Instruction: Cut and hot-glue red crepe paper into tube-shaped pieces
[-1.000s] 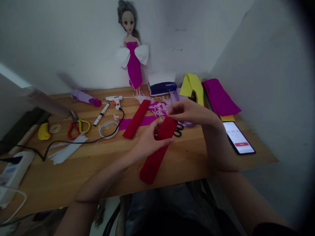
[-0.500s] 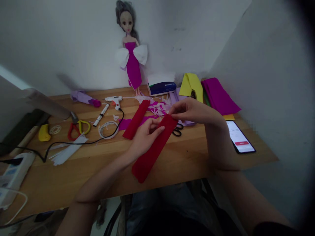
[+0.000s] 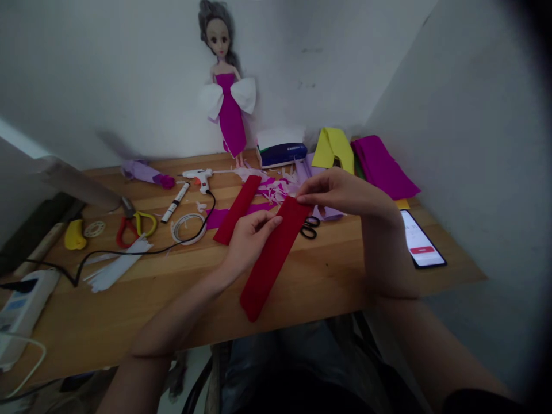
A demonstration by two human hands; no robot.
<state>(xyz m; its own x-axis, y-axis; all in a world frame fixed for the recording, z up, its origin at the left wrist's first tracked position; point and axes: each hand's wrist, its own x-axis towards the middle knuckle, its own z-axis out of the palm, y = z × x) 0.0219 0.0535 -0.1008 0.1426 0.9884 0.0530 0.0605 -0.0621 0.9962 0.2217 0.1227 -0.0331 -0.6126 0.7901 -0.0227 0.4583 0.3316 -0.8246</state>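
Observation:
A long red strip (image 3: 276, 259), crepe paper by its look, slants above the table's front part between my hands. My left hand (image 3: 250, 238) pinches its left edge between thumb and fingers. At the top right corner, the fingertips of my right hand (image 3: 328, 190) are closed on the strip. A second red strip (image 3: 237, 210) lies on the table just beyond my left hand. Black-handled scissors (image 3: 309, 228) rest behind the held strip, their blades hidden. Magenta and lilac paper scraps (image 3: 276, 187) are heaped past my fingers.
A doll (image 3: 232, 112) in a magenta dress stands against the wall. On the left are a glue gun (image 3: 200, 177), marker (image 3: 176, 202), tape roll (image 3: 188, 229), pliers (image 3: 135, 224) and power strip (image 3: 26, 316). A phone (image 3: 422, 241) and folded magenta paper (image 3: 383, 167) lie right.
The red strip's lower end has swung slightly right and it hangs a little steeper. My left hand has slid slightly left along its edge; both hands still pinch it.

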